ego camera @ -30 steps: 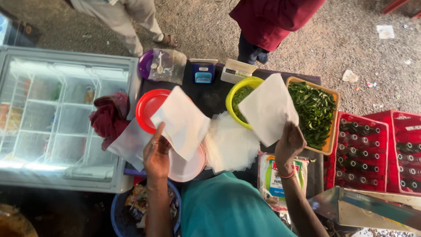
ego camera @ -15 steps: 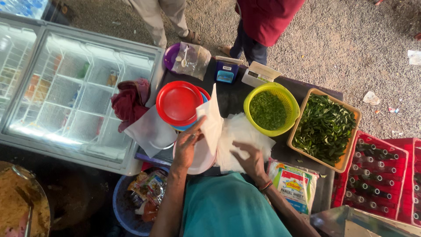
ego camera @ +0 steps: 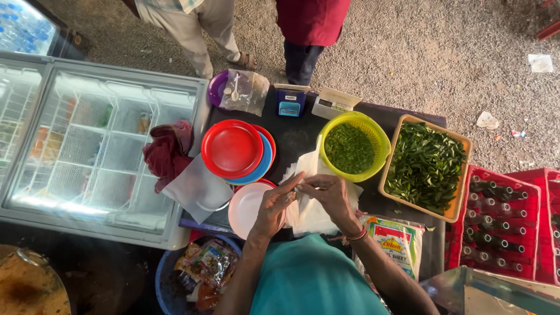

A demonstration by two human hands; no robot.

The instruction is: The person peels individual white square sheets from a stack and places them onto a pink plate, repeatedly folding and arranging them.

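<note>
Head view, my left hand [ego camera: 273, 205] and right hand [ego camera: 331, 195] both pinching a white paper sheet [ego camera: 308, 175] — over the paper stack [ego camera: 318, 217], beside pink plate [ego camera: 246, 204], red plates [ego camera: 231, 147] — green colander of chopped herbs [ego camera: 350, 147] just beyond.

A dark flat counter [ego camera: 291, 140] carries stacked red and blue plastic plates [ego camera: 234, 149], a yellow-green plastic colander [ego camera: 353, 146] and white paper sheets [ego camera: 312, 204].

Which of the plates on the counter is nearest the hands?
The pale pink plate, directly under the left hand. The red plate and the blue one beneath it sit stacked farther away.
</note>
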